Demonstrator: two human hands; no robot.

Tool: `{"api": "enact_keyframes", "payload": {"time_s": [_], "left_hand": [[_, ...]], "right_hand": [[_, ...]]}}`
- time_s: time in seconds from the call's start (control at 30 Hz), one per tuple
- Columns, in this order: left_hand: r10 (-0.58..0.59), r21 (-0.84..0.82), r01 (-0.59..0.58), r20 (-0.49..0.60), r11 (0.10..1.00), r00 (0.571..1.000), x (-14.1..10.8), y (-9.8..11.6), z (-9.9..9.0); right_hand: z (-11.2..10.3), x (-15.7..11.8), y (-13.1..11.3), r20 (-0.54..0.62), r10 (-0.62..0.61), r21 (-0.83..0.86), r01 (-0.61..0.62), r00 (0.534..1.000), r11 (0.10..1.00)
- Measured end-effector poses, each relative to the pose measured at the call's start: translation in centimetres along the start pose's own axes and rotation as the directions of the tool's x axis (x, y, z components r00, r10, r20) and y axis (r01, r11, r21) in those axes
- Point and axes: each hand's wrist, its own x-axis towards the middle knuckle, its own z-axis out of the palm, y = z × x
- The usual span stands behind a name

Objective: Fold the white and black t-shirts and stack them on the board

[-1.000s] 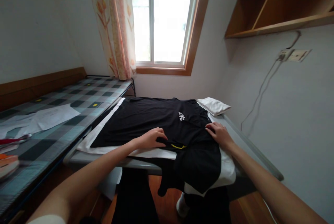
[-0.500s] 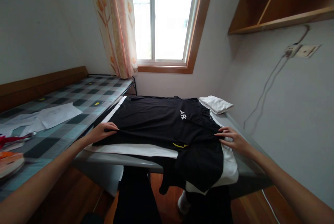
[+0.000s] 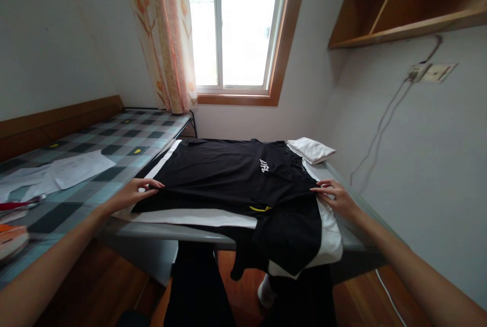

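Note:
A black T-shirt [image 3: 220, 169] with white lettering and a small yellow mark lies spread sideways on the grey table [image 3: 190, 234]. My left hand [image 3: 136, 193] pinches the shirt near its hem at the left. At the other end, my right hand [image 3: 338, 199] has its fingertips closed on the cloth by the shoulder. One black sleeve [image 3: 287, 238] droops over the near table edge. Beneath the shirt is a white garment [image 3: 205, 218], showing along the near side and at both ends. Some black cloth under it hangs off the edge too.
A folded white cloth [image 3: 312, 150] rests at the table's far right corner. To the left stands a bed with a checked mattress [image 3: 148, 134], bearing papers [image 3: 76, 170] and red-handled scissors [image 3: 21, 205]. A wooden shelf [image 3: 373, 37] and a plugged-in cable [image 3: 375, 134] are on the right wall.
The view has shifted slightly, so everything sits a little further left. Both hands keep hold of the shirt at about the same spots, and the shirt lies much as before.

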Motion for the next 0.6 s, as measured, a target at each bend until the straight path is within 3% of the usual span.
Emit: {"api": "enact_keyframes", "payload": {"time_s": [0.17, 0.37, 0.5, 0.6], "left_hand": [[-0.055, -0.032, 0.056, 0.012, 0.998, 0.998, 0.2, 0.0, 0.6], [-0.077, -0.226, 0.041, -0.152, 0.973, 0.985, 0.2, 0.6, 1.3], [-0.099, -0.207, 0.052, -0.221, 0.977, 0.970, 0.3, 1.4, 1.2], [-0.113, -0.219, 0.075, -0.163, 0.973, 0.980, 0.4, 1.6, 1.3]], "right_hand": [[0.4, -0.3, 0.0, 0.016, -0.025, -0.020, 0.025, 1.000, 0.999], [0.0, -0.1, 0.3, -0.061, -0.028, 0.005, 0.028, 0.998, 1.000], [-0.4, 0.5, -0.5, -0.069, -0.019, -0.166, 0.007, 0.997, 0.986], [-0.1, 0.6, -2.6, -0.013, -0.035, -0.298, 0.030, 0.999, 0.954]]}}
